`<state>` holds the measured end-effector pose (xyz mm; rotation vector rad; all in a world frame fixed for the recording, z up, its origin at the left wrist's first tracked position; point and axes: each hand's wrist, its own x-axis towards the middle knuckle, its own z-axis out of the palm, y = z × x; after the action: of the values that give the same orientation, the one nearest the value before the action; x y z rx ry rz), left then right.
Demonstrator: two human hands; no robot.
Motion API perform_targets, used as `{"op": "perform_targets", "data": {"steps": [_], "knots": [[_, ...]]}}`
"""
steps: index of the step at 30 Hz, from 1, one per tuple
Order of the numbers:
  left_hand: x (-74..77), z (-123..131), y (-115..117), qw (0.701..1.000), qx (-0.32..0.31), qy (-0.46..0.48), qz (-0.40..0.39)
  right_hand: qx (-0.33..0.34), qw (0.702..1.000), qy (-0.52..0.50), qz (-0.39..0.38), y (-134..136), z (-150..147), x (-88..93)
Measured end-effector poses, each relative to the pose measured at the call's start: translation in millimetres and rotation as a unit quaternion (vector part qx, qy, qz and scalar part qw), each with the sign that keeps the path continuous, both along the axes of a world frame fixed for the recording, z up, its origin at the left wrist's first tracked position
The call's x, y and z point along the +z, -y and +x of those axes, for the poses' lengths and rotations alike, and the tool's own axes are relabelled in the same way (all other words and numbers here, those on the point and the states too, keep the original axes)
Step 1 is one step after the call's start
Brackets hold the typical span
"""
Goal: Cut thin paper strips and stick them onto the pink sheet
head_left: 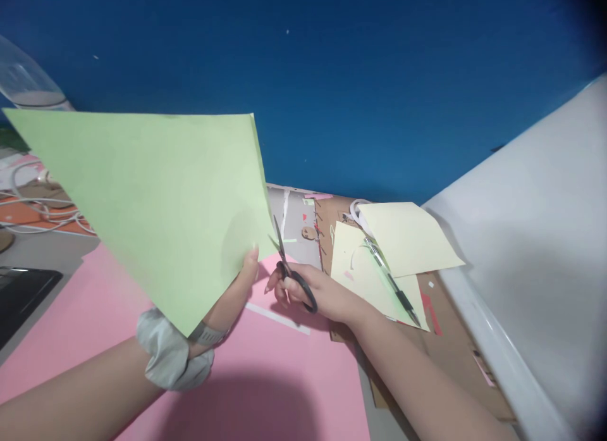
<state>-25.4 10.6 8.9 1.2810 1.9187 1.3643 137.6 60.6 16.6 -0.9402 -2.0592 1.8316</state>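
A large sheet of light green paper (165, 188) is held up by my left hand (246, 270), whose thumb shows on its front near the lower right; the other fingers are hidden behind the sheet. My right hand (303, 289) grips black-handled scissors (303, 288), fingers through the loops. The blades point up, slightly parted, at the right edge of the green paper. A narrow green strip sticks out beside the blades. Below both hands lies a big pink sheet (265, 378), with a thin white strip (279, 319) on it.
Cream paper pieces (408, 238) and a pen (393, 283) lie on brown cardboard (455, 346) to the right. A white panel (535, 207) rises at the far right. A blue wall (332, 80) stands behind. At left are white cables (42, 204) and a black device (26, 295).
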Motion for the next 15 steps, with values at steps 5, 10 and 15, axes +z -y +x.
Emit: {"op": "perform_targets", "data": {"steps": [5, 10, 15], "knots": [[-3.7, -1.9, 0.4, 1.0, -0.012, -0.007, -0.002, 0.0, 1.0, 0.0, 0.0, 0.3, -0.2, 1.1], [-4.0, -3.0, 0.3, 0.999, -0.03, 0.027, -0.015, -0.004, 1.0, -0.004, -0.008, -0.5, 0.5, 0.3], [-6.5, -3.6, -1.1, 0.997, -0.051, 0.059, -0.029, -0.004, 1.0, 0.005, -0.016, -1.2, 1.1, -3.2]]}}
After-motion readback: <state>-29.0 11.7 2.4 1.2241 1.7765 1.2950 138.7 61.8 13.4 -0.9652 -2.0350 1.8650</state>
